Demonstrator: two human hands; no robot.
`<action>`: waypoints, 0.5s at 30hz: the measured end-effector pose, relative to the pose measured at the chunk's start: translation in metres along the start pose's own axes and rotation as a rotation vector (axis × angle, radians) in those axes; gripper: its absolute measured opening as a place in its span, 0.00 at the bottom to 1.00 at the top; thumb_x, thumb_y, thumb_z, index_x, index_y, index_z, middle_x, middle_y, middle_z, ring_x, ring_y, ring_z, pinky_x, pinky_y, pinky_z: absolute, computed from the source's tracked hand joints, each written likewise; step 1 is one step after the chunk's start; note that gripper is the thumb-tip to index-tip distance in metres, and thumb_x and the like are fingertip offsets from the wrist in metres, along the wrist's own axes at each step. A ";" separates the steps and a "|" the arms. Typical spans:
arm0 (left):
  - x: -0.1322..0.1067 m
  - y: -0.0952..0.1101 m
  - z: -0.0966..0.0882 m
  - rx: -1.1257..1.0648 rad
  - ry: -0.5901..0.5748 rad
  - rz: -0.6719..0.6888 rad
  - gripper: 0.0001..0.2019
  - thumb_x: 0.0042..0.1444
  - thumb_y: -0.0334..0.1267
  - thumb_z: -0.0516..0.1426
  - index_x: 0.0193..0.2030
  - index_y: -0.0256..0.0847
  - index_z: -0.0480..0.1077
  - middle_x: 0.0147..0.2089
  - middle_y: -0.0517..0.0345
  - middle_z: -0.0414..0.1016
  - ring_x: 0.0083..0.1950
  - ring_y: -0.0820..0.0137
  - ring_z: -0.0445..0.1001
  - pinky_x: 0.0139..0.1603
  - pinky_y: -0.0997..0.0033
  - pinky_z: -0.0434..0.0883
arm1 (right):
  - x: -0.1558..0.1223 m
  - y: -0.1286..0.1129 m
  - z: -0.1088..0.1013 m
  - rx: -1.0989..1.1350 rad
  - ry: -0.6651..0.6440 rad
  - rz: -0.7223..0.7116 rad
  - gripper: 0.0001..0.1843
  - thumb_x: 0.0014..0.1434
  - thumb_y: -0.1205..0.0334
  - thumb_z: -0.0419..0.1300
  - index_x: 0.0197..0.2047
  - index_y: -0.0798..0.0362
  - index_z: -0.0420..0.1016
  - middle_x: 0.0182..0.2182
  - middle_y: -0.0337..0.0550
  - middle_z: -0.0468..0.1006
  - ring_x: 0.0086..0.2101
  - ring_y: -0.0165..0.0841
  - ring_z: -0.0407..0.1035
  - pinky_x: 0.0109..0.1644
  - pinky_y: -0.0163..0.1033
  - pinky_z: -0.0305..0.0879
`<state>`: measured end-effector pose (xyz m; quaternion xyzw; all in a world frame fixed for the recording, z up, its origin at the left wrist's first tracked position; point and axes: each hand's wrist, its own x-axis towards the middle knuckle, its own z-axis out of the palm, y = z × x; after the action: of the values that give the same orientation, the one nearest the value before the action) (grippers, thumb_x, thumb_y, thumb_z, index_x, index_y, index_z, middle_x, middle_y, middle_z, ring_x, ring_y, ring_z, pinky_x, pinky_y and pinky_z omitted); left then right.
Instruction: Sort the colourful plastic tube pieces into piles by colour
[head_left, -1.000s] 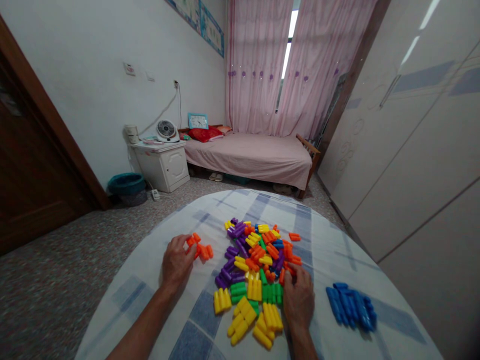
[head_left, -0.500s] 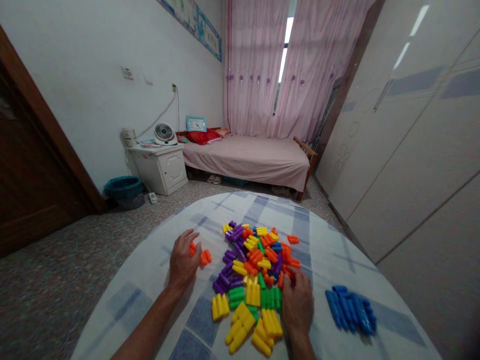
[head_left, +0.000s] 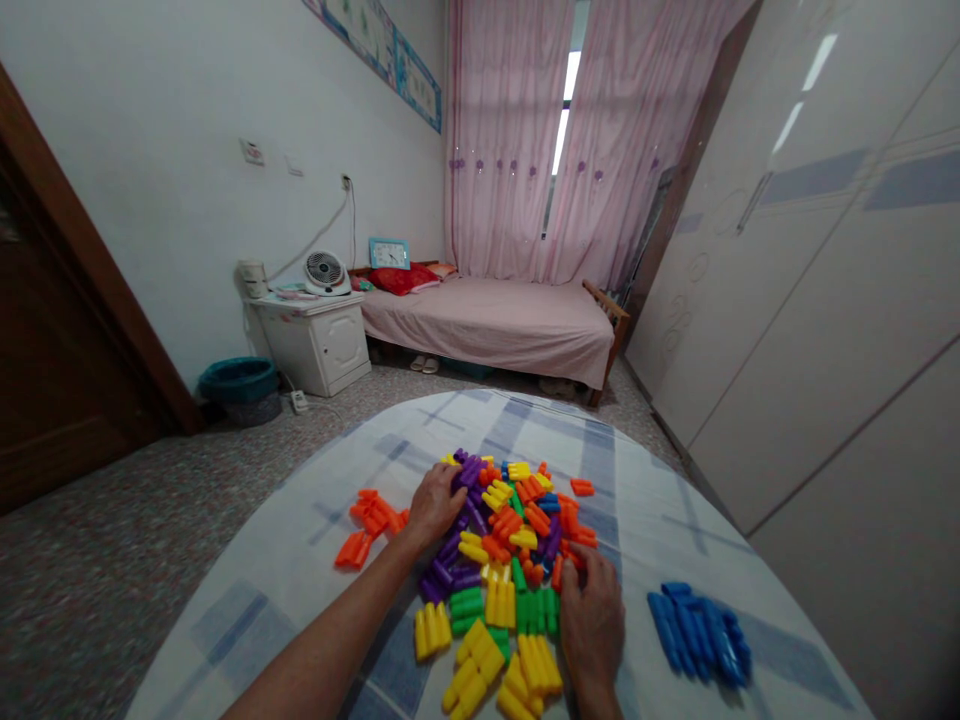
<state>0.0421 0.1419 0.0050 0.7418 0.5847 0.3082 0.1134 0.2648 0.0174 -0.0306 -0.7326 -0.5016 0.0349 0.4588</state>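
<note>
- Purple blocks point(head_left: 477, 519) lie along the left side of the mixed pile, next to the left hand point(head_left: 435, 505)
- They look like glossy plastic, so probably light, stiff, slightly slippery and hard to break; a pinch across the long sides should hold best
- Their long axes vary: one mid-pile slants from far left to near right, while the far ones tilt towards far right
- The left hand's fingers bend down at the purple blocks; whether they grip one, I cannot tell
- The right hand point(head_left: 594, 612) rests at the pile's right edge, fingers curled beside orange blocks point(head_left: 568, 515); their grip is hidden
- An orange group point(head_left: 375, 515) sits left of the pile, a blue heap point(head_left: 701, 635) well apart on the right, all on the cloth-covered surface point(head_left: 652, 530)
</note>
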 end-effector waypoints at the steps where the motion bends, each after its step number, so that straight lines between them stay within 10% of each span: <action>1: 0.001 0.000 0.001 0.005 -0.011 -0.008 0.17 0.55 0.36 0.54 0.51 0.38 0.69 0.50 0.50 0.71 0.52 0.65 0.69 0.56 0.65 0.65 | 0.000 0.000 0.000 -0.001 -0.001 -0.002 0.17 0.58 0.53 0.47 0.42 0.51 0.72 0.42 0.46 0.73 0.42 0.39 0.66 0.46 0.41 0.59; 15: 0.003 -0.005 -0.006 0.009 -0.052 -0.039 0.13 0.52 0.34 0.56 0.45 0.39 0.71 0.45 0.53 0.73 0.48 0.67 0.71 0.50 0.69 0.66 | 0.000 -0.004 -0.002 0.006 -0.004 -0.001 0.17 0.59 0.54 0.47 0.42 0.51 0.72 0.42 0.46 0.74 0.43 0.39 0.66 0.46 0.41 0.59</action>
<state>0.0353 0.1451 0.0083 0.7386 0.5972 0.2840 0.1311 0.2627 0.0164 -0.0265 -0.7309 -0.5027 0.0376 0.4601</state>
